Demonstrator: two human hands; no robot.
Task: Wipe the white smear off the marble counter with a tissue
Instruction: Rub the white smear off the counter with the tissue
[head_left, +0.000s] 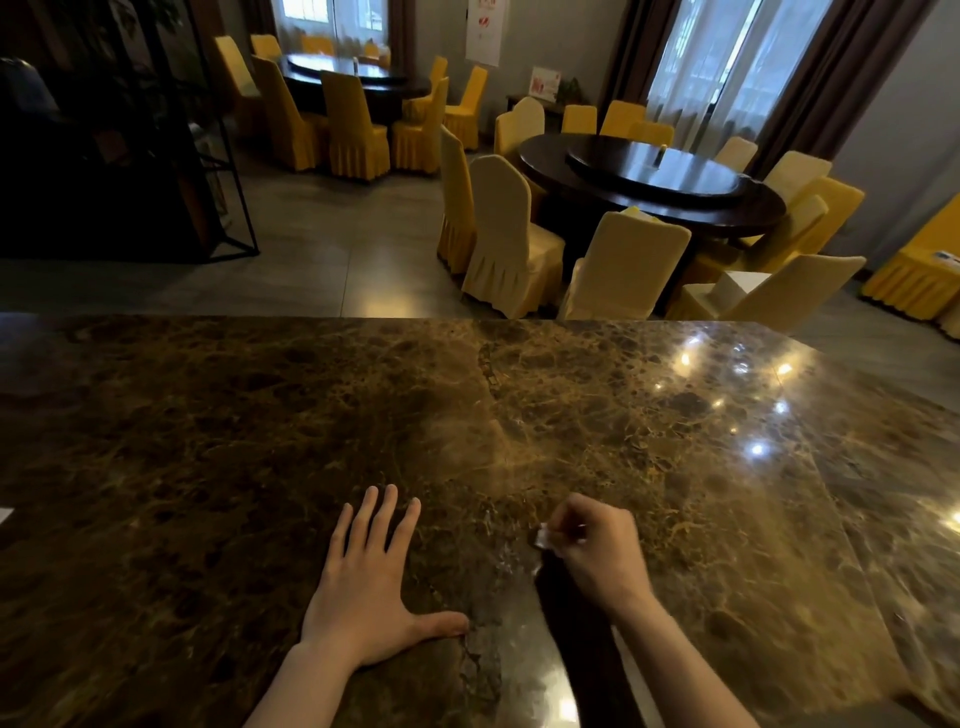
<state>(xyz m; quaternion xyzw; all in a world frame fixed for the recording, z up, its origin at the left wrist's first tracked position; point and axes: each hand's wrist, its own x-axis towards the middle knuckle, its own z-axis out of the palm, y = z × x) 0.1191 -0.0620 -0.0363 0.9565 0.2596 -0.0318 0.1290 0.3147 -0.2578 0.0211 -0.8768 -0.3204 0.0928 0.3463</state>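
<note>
A brown marble counter (675, 467) fills the lower half of the head view. My left hand (366, 582) lies flat on it, palm down, fingers spread. My right hand (597, 545) is closed around a small crumpled white tissue (543, 538), which peeks out at the fingers and presses on the stone. A faint whitish smear (501, 558) shows on the marble just left of the tissue, between my two hands.
A pale corner of something (4, 515) lies at the counter's left edge. Beyond the far edge stand round dark dining tables (649, 182) ringed by yellow-covered chairs (498, 239). A dark metal shelf frame (156, 156) is at the left.
</note>
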